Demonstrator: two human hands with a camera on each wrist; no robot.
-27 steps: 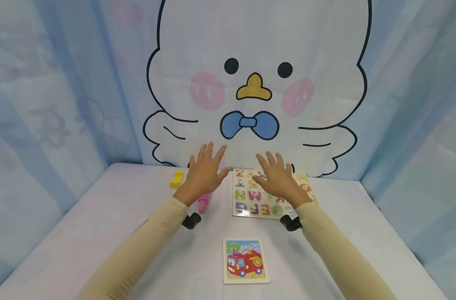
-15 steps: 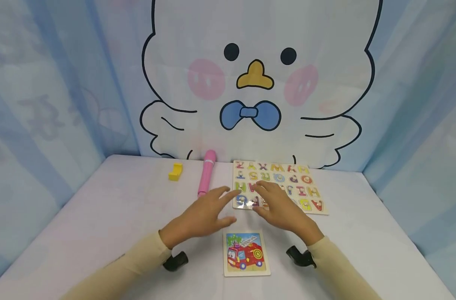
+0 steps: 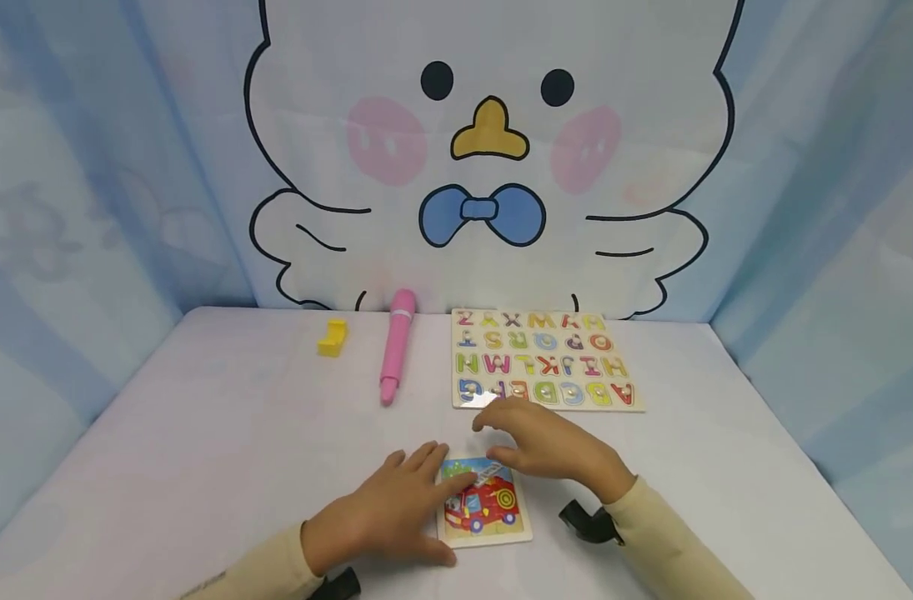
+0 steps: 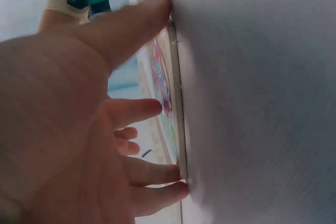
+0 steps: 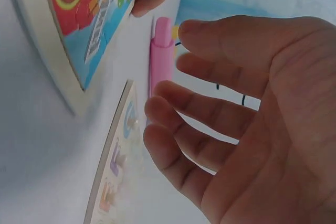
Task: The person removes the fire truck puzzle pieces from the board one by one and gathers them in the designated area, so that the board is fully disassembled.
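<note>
A small framed fire truck picture puzzle (image 3: 489, 510) lies flat on the white table at the front middle. Along its left side is my left hand (image 3: 388, 515), fingers spread and fairly straight. Its index finger reaches over the picture, and the thumb is by the near left corner; in the left wrist view the thumb and lower fingertips are at the frame's edge (image 4: 177, 103). My right hand (image 3: 557, 443) hovers beyond the puzzle's far right corner, fingers loosely bent. Nothing is between them in the right wrist view, where they stand apart from the puzzle (image 5: 79, 30).
Behind the hands lies a wooden alphabet board (image 3: 531, 354) with knobbed letters. A pink pen-shaped stick (image 3: 398, 350) lies left of it, and a small yellow block (image 3: 332, 337) farther left. A printed curtain (image 3: 494, 275) closes off the table's back edge.
Both hands have drawn back from above the far side of the table. The left has come down to the puzzle's left side; the right has lowered near its far right corner.
</note>
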